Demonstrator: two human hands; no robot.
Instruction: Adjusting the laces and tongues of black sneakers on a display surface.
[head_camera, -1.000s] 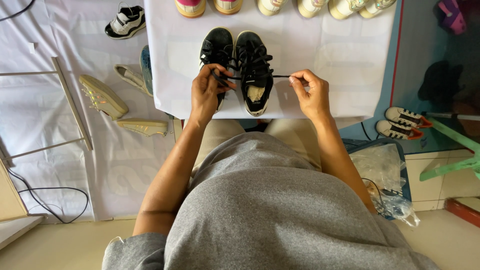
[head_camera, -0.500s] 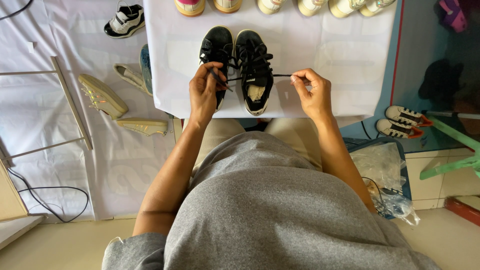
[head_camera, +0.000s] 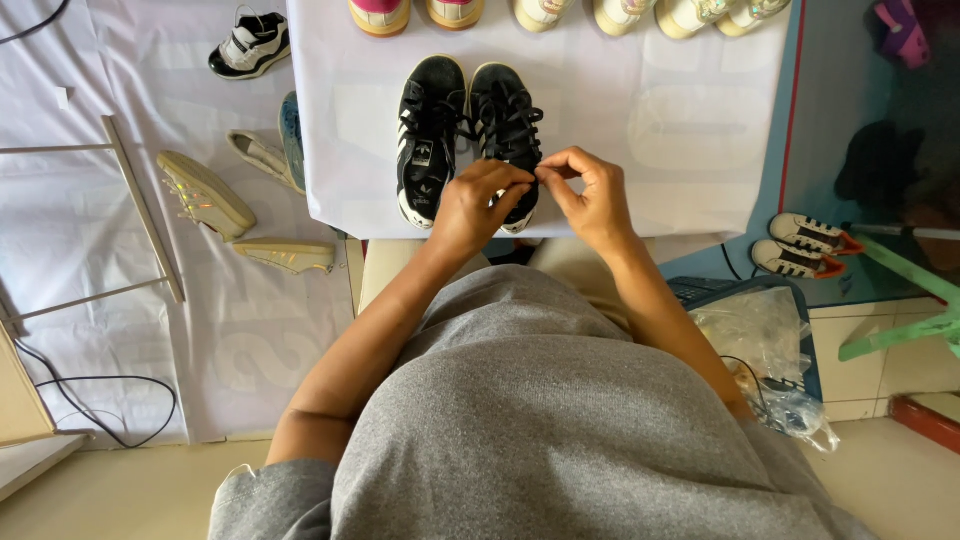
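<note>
While fingertips meet, left hand (head_camera: 478, 205) and right hand (head_camera: 590, 195) pinch lace over right black sneaker (head_camera: 508, 120).

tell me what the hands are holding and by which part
Both the left hand and right hand pinch the black lace of the right-side black sneaker, fingertips meeting over its tongue end.

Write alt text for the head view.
Left hand and right hand meet over the right black sneaker, pinching its lace, on a white-covered table. Its mate sits alongside.
</note>
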